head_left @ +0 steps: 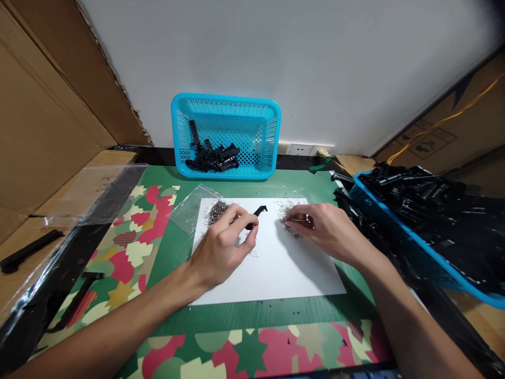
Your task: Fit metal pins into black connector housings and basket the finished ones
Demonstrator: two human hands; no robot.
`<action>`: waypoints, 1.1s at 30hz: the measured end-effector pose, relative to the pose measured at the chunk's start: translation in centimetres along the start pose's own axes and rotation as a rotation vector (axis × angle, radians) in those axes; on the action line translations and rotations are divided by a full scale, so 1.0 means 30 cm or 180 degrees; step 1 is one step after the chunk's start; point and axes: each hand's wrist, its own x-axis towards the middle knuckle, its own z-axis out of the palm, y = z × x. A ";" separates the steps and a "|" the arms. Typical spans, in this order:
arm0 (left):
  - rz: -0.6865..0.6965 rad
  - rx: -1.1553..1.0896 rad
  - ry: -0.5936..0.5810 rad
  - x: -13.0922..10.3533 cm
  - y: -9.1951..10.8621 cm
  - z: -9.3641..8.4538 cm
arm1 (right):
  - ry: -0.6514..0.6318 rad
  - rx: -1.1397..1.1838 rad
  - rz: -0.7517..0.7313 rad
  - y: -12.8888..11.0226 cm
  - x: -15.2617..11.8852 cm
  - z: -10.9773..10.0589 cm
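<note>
While the left hand [223,245] pinches a small black plastic clip [258,215] over the white paper [272,268], the right hand [321,229] presses its fingertips together on a pile of tiny metal springs [290,216]. Another spring pile [216,210] lies by the left hand. Most of the paper near the person is bare. A blue basket [225,136] of black parts sits behind, and a full blue tray [430,221] crowds the right side.

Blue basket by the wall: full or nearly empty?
Nearly empty: the blue basket holds only a small pile of black parts, mesh floor mostly bare.
</note>
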 end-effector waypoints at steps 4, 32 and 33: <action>0.0044 0.0019 0.0006 -0.001 0.002 0.001 | -0.0117 -0.0372 0.0088 0.009 0.002 0.011; 0.0316 0.0206 -0.0056 -0.013 -0.025 0.016 | -0.0192 -0.0318 0.0045 -0.006 0.000 0.029; 0.0328 0.0211 -0.0059 -0.014 -0.026 0.016 | -0.0227 -0.0290 0.0029 -0.011 0.000 0.030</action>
